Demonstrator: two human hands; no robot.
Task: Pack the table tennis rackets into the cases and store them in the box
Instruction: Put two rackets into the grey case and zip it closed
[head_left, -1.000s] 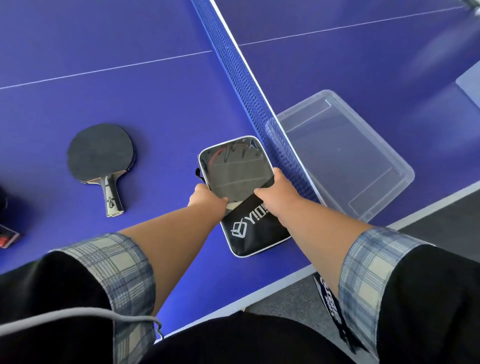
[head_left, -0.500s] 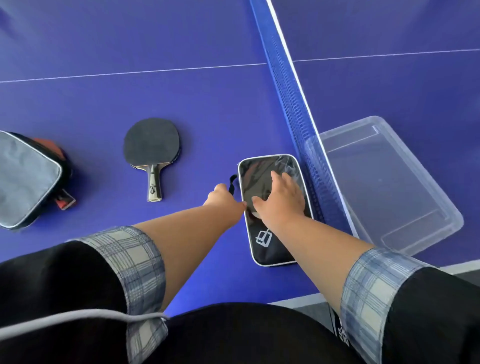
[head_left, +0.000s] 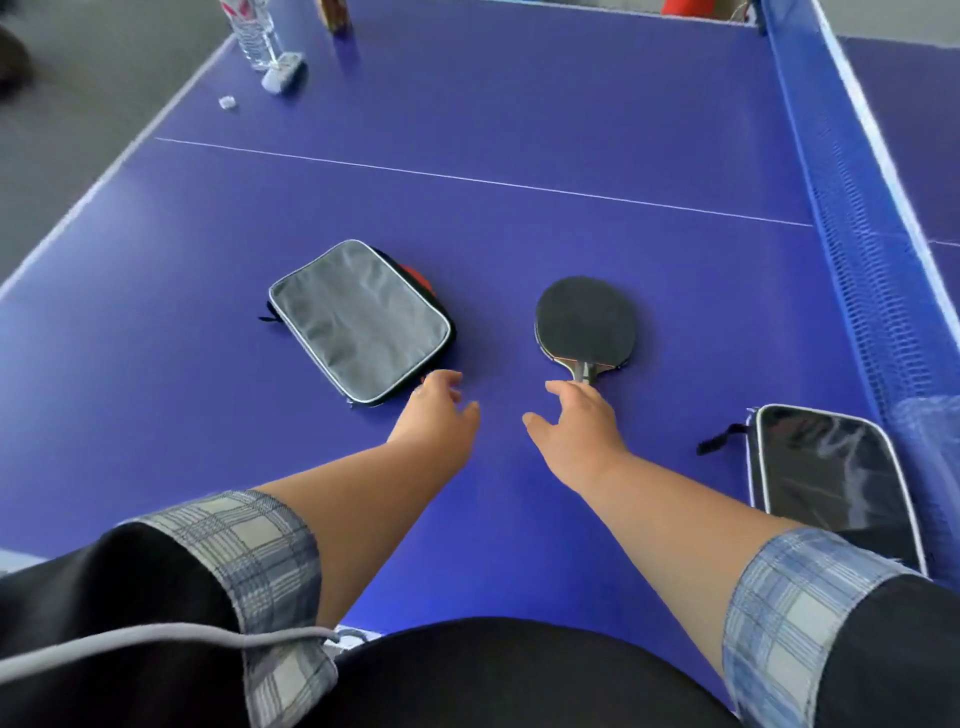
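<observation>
Now: racket (head_left: 586, 325) flat on table (head_left: 519, 234), between grey case (head_left: 361, 322) and black case (head_left: 831, 478). Right hand (head_left: 576, 426) spread, empty, fingertips (head_left: 560, 387) at its handle (head_left: 586, 370); left hand (head_left: 441, 413) slack, empty. Likely light, rigid: take the handle.

The black racket (head_left: 586, 322) lies flat on the table (head_left: 519, 104), dark rubber up, with its handle pointing toward the person. To its left, apart from it, the grey case (head_left: 358, 319) lies flat and skewed, edged in pale piping. A red racket (head_left: 417, 275) peeks out at its far right corner. The glossy black case (head_left: 831, 478) lies flat beside the net (head_left: 857, 234), its zip strap sticking out left.
</observation>
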